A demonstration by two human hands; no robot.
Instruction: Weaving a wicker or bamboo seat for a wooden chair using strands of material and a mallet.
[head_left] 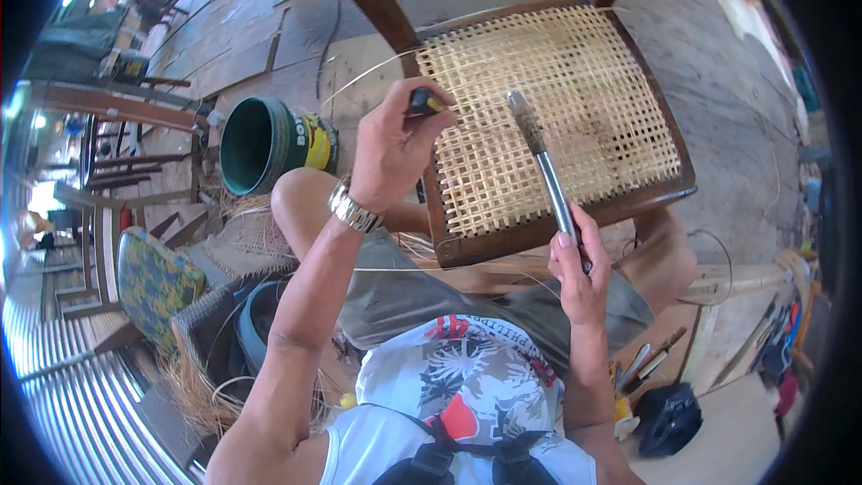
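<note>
A wooden chair with a woven cane seat (557, 99) stands in front of me, between my knees. My left hand (393, 151) is over the seat's left edge, closed round a black-and-yellow tool handle (426, 102). The tool's tip is hidden, so I cannot tell its kind. My right hand (582, 260) grips the lower end of a hammer (555, 193) with a shiny metal shaft. The hammer's head points away from me, over the middle of the cane. A loose cane strand (373, 72) sticks out from the left of the frame.
A green bucket (280, 145) lies tipped beside my left knee. Further left are a patterned cushion (160, 283), a blue tub (260, 323) and loose fibre (193, 377). Several tools (655, 361) and a black bag (669, 420) lie at the lower right. Wooden planks form the floor.
</note>
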